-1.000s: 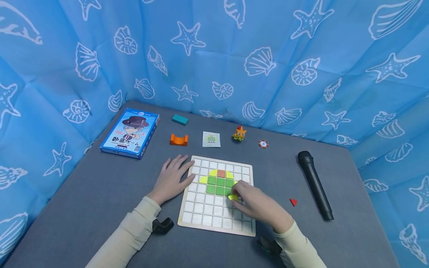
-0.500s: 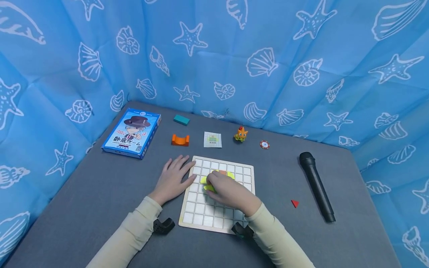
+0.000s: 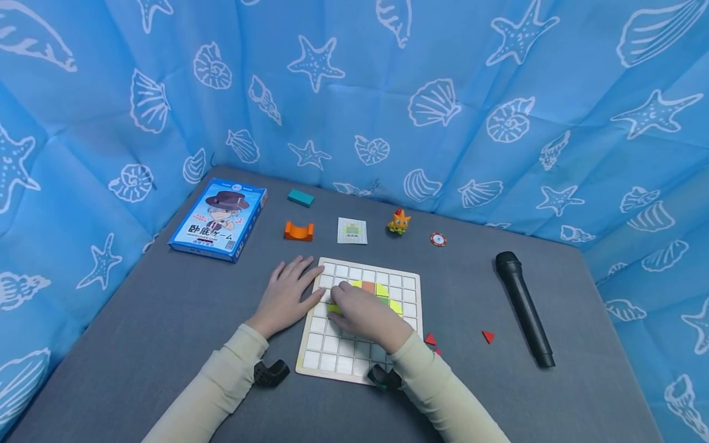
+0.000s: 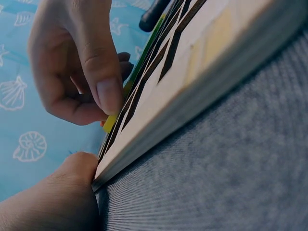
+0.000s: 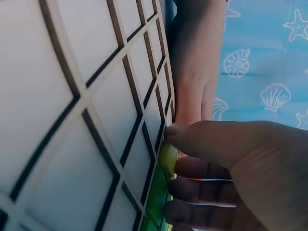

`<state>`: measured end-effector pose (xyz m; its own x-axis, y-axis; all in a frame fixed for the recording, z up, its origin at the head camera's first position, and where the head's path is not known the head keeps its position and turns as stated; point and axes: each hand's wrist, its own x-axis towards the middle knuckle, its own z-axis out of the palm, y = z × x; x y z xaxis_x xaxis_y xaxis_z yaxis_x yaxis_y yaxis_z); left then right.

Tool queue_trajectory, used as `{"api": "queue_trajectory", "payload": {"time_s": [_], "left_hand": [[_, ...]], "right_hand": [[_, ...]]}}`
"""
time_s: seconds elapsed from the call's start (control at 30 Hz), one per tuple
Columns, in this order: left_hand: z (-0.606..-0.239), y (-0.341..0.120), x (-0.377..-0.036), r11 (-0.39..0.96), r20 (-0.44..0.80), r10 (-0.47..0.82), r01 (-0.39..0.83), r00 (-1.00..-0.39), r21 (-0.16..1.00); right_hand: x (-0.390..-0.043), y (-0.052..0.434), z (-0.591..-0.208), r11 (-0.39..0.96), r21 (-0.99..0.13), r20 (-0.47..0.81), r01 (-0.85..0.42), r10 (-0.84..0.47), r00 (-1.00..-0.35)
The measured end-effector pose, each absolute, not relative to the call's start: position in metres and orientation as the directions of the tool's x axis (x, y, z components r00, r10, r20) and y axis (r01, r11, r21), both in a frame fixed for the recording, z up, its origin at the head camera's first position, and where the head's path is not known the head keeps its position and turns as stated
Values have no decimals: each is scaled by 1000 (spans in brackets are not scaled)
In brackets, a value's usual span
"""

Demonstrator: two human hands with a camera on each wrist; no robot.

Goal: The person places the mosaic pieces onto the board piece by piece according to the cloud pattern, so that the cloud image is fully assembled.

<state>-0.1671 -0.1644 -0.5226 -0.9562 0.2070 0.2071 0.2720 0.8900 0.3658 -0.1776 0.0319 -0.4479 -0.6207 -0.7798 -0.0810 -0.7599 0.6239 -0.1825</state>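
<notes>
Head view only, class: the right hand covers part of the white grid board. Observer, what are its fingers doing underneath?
Observer: In the right wrist view, the right hand pinches a small yellow-green tile against the white wooden grid board.
Operator: Is the left hand lifting the board?
Observer: No. In the left wrist view, the left hand rests against the board's edge, and the board lies flat on the grey felt table.
</notes>
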Motion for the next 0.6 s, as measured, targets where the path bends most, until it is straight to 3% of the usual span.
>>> {"api": "queue_trajectory", "payload": {"time_s": [0.2,0.6], "left_hand": [[-522,-163,-168,891,195,206,266,-959,367],[-520,-164,-167,891,166,202,252,-965,378]], "right_hand": [[-175,39,-447,590,-141,-21,-795,-804,-594],[-177,45,-445,542,-181,-33,-820,-837,-546]]}}
